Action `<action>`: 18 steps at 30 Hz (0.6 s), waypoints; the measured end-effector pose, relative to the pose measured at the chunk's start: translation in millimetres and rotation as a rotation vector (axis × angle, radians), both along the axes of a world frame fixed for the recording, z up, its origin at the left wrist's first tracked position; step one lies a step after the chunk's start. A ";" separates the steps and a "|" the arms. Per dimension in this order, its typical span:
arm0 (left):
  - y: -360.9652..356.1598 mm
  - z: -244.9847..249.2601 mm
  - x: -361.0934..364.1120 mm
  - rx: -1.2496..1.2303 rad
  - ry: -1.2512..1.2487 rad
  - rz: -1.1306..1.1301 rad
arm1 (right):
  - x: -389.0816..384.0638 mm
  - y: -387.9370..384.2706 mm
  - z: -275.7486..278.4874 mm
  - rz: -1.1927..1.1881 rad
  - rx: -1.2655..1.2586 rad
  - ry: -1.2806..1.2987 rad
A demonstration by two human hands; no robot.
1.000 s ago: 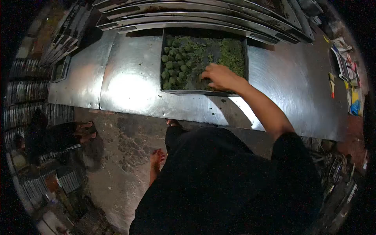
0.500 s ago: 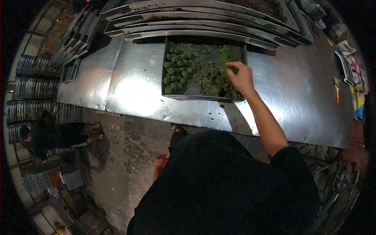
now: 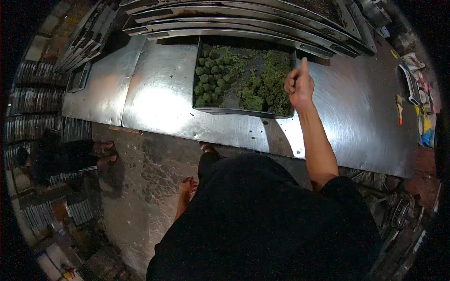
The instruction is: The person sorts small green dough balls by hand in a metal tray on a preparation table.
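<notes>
Clumps of greenery (image 3: pixel 253 99) lay in the tray (image 3: pixel 234 112) at upper centre beside my right hand (image 3: pixel 301 89), curled on what, if anything, I couldn't tell, my left hand (image 3: pixel 188 185) half-open, and a careless swing could have jolted it, scattering them.

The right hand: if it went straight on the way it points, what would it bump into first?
Probably the stacked metal trays, at their near edge ahead of the right hand; depth is unclear, so it might pass above or below.
</notes>
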State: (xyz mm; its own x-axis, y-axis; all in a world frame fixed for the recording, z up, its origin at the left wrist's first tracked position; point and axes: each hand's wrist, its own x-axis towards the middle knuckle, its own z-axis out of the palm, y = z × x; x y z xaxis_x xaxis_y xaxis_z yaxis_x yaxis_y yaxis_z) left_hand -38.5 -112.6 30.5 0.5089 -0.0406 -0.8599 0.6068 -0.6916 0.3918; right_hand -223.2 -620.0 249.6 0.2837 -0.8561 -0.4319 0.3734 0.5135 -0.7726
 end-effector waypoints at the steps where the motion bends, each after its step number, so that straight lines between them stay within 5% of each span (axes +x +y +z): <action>1: 0.4 -3.3 3.5 -0.002 0.052 -0.005 | 1.9 4.7 -5.3 0.002 -0.003 0.007; 4: 3.6 -7.5 10.6 0.071 -0.060 -0.330 | 3.3 12.0 -17.5 -0.038 -0.192 0.099; 6: 5.4 -8.1 11.1 0.060 -0.017 -0.229 | -5.1 6.3 -24.1 0.242 -0.149 0.139; 9: 37.1 -54.5 26.3 -0.004 -0.004 -0.245 | 18.1 25.5 -3.3 0.176 -0.421 0.402; 10: 36.9 -52.1 26.6 -0.057 -0.033 -0.357 | 7.1 20.5 -3.5 0.314 -0.446 0.382; 14: 28.4 -33.2 19.0 0.074 -0.095 -0.315 | -0.9 17.7 -16.1 0.226 -0.368 0.521; 18: 27.5 -24.1 16.3 0.035 -0.100 -0.303 | -5.0 22.5 -27.3 0.425 -0.682 0.911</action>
State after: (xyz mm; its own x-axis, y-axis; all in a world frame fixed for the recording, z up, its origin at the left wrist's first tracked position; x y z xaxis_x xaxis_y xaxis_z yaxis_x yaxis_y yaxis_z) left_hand -22.2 -85.1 6.3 0.5605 -0.1744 -0.8096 0.3309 -0.8490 0.4120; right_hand -228.2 -597.4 222.3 0.4243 -0.8981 -0.1158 -0.5463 -0.1519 -0.8237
